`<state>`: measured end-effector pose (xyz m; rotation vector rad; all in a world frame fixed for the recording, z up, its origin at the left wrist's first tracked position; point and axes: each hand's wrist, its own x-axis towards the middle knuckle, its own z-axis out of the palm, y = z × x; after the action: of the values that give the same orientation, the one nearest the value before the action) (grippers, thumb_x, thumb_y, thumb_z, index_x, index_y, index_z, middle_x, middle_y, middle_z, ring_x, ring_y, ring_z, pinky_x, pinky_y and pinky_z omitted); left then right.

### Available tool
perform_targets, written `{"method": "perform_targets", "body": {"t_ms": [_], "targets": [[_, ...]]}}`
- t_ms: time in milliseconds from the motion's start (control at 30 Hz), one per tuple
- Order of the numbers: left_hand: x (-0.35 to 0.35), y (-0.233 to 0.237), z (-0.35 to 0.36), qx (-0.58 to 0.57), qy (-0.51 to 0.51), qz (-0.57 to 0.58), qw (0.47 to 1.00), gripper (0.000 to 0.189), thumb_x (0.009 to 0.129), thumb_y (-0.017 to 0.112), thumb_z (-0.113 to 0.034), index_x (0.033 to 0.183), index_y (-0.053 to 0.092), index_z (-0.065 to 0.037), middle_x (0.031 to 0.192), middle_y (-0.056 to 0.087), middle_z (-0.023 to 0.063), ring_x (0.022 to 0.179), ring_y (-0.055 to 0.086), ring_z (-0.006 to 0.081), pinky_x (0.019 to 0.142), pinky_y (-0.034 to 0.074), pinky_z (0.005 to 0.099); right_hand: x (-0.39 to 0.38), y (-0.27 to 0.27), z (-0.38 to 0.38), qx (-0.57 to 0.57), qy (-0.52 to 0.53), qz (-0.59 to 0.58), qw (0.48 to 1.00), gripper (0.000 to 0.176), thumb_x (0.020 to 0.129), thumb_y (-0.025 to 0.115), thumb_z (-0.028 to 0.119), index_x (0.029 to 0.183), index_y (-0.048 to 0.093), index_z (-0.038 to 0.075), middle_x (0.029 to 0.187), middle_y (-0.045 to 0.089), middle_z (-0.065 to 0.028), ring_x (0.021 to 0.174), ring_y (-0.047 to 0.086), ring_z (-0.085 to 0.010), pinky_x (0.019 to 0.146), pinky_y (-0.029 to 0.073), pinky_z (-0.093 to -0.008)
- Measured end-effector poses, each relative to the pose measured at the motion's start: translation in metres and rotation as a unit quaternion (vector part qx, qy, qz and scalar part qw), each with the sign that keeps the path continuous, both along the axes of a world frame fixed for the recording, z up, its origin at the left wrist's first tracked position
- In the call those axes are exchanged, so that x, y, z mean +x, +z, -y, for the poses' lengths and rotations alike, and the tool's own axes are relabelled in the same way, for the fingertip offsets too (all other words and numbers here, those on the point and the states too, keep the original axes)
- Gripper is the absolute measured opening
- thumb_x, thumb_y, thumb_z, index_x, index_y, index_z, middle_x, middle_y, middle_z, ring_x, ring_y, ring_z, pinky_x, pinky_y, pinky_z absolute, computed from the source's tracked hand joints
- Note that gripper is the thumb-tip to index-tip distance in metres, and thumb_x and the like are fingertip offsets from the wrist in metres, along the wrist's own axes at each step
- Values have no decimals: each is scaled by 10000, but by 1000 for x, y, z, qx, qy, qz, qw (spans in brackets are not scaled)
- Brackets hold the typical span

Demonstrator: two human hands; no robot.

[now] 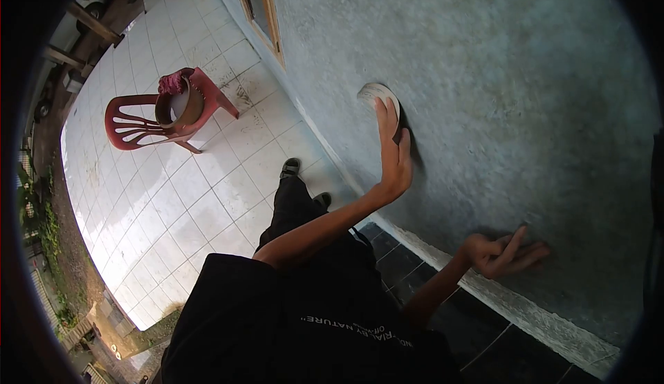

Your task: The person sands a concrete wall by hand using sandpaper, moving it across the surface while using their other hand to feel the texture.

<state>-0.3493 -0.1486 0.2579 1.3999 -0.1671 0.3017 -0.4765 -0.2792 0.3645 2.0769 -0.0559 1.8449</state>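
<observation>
A pale curled sheet of sandpaper (pixel 377 93), with faint print on its back, lies against the grey wall (pixel 498 93). My left hand (pixel 394 138) presses it there, its fingers stretched over the sheet and a dark edge showing under them. Lower along the same wall is my right hand (pixel 503 254), slightly blurred. Its fingers are apart and bent toward the plaster, and no object shows in them.
On the white tiled floor (pixel 228 176) stands a red plastic chair (pixel 131 122). A brown bucket (pixel 196 105) with a dark red cloth (pixel 171 83) over its rim sits on it. A rough ledge (pixel 546 325) runs along the wall's foot, beside dark tiles (pixel 494 349). A wooden frame (pixel 266 10) is at the top.
</observation>
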Motion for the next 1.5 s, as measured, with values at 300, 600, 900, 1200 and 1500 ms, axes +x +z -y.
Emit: {"method": "perform_targets", "body": {"t_ms": [300, 600, 900, 1200, 1500], "targets": [[136, -1, -43, -10, 137, 62, 989, 537, 1056, 306, -214, 1498, 183, 66, 1586, 147, 232, 1486, 93, 331, 1198, 52, 398, 1, -2, 0, 20, 42, 11, 999, 381, 858, 352, -37, 1050, 681, -59, 1369, 455, -339, 1295, 476, -412, 1181, 129, -570], [62, -1, -19, -15, 60, 11, 998, 543, 1037, 331, -153, 1518, 162, 32, 1604, 22, 230, 1489, 19, 360, 1196, 40, 428, 8, -4, 1, 7, 69, 39, 997, 374, 871, 361, -27, 1040, 694, -39, 1316, 525, -310, 1275, 505, -395, 1177, 146, -575], [87, 2, -25, -4, 72, 26, 997, 534, 1032, 297, -133, 1527, 156, 9, 1606, 11, 226, 1489, -9, 368, 1194, 22, 437, 7, -5, 0, 35, 60, 42, 997, 388, 874, 351, -30, 1043, 700, -20, 1334, 518, -293, 1275, 509, -383, 1176, 152, -577], [50, 28, -20, 25, 38, 73, 996, 572, 990, 351, -91, 1529, 180, -3, 1604, 29, 232, 1485, -16, 395, 1191, 24, 469, 11, -16, -1, 19, 64, 26, 997, 353, 930, 371, 25, 1015, 710, -20, 1335, 507, -315, 1295, 485, -394, 1178, 113, -582], [95, 67, -50, 94, 9, 213, 972, 596, 951, 355, -74, 1532, 226, -49, 1613, 43, 204, 1482, 4, 415, 1186, 48, 502, 5, -18, -7, 51, 38, 13, 998, 379, 917, 350, 15, 1009, 717, 2, 1345, 518, -285, 1318, 478, -343, 1187, 99, -567]]}}
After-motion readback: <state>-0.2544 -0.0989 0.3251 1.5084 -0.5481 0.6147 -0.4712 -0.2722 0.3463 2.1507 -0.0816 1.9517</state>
